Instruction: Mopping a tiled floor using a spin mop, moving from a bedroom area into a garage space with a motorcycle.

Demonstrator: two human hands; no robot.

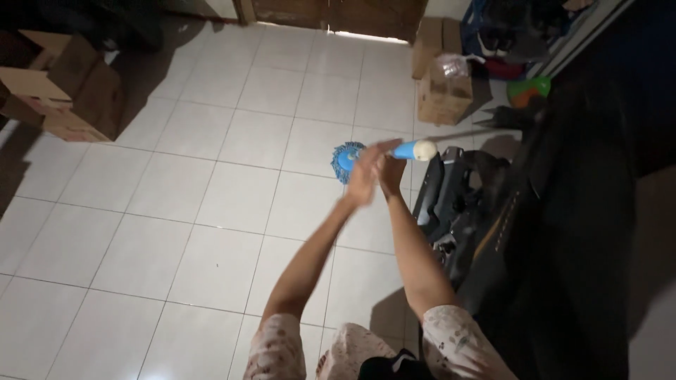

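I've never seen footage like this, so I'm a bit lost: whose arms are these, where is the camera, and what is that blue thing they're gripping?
There is no machine here. The one picture comes from a camera worn on a person's head, looking down, so the two bare arms are that person's own. The left hand and right hand are both closed around the blue mop handle with a pale end cap. Its fluffy blue mop head rests on the white tiled floor. Brown cardboard boxes stand at the left, and another cardboard box stands further back.
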